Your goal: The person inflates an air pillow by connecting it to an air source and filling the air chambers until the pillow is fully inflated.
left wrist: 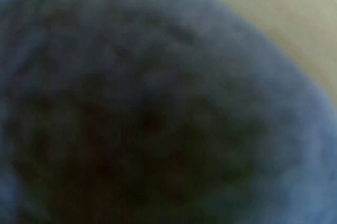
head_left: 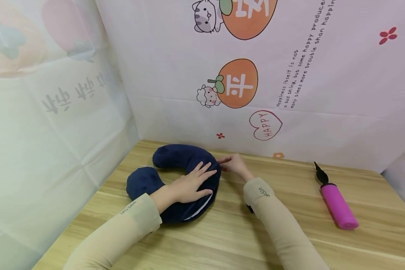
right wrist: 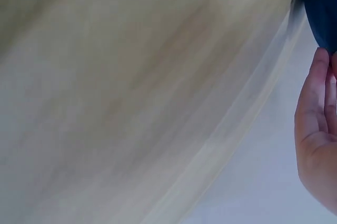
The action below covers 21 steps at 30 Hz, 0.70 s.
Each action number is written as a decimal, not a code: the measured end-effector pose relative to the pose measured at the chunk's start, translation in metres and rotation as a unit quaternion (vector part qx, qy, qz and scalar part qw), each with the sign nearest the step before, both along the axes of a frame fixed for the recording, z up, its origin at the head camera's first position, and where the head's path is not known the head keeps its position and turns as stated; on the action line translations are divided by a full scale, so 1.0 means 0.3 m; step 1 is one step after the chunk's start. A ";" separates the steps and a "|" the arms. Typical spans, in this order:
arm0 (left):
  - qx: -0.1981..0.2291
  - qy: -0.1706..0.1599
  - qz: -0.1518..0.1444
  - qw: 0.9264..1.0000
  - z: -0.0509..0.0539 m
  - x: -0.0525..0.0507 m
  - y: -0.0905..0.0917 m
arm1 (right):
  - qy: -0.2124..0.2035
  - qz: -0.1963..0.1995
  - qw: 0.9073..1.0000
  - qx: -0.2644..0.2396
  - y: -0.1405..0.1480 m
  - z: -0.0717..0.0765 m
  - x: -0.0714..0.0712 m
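A navy blue U-shaped neck pillow (head_left: 175, 153) lies on the wooden table with its two ends toward the left. My left hand (head_left: 193, 186) rests palm down on its curved part, fingers spread and straight. Along the pillow's near outer edge shows a narrow white strip (head_left: 200, 208) in a slit. At the right outer edge, my right hand (head_left: 235, 165) pinches the rim between thumb and fingers; whether a zipper pull is there is hidden. The right wrist view shows those fingertips together at the navy fabric (right wrist: 322, 11). Blurred dark fabric (left wrist: 158, 103) fills most of the left wrist view.
A pink hand pump (head_left: 339, 207) with a black nozzle lies at the right of the wooden table (head_left: 219, 243). Printed white cloth (head_left: 175, 75) hangs behind the table, and more cloth (head_left: 54, 161) hangs along its left side.
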<state>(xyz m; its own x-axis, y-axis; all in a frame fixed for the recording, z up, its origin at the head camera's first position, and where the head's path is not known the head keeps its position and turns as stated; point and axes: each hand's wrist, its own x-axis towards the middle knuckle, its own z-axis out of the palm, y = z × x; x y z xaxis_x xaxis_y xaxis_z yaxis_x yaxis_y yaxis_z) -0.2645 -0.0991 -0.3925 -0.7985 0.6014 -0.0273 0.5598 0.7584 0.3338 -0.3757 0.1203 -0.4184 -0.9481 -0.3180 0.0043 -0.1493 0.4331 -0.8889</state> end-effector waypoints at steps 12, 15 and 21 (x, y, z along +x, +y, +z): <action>-0.015 -0.007 0.010 1.000 -0.009 0.002 0.015 | 0.034 0.050 0.998 0.023 0.061 0.011 0.014; -0.015 -0.011 0.015 1.000 -0.007 0.003 0.014 | 0.032 0.063 0.997 0.022 0.074 0.012 0.022; -0.018 -0.008 0.016 1.000 -0.013 -0.002 0.015 | 0.006 0.072 0.997 0.021 0.091 0.013 0.031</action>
<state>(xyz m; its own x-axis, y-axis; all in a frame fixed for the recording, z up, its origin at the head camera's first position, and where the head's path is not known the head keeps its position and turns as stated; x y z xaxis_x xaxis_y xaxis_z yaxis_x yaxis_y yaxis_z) -0.2651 -0.0945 -0.3963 -0.8161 0.5746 -0.0614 0.5306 0.7872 0.3144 -0.3662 0.1476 -0.4144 -0.8926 -0.4509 -0.0017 -0.2227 0.4440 -0.8679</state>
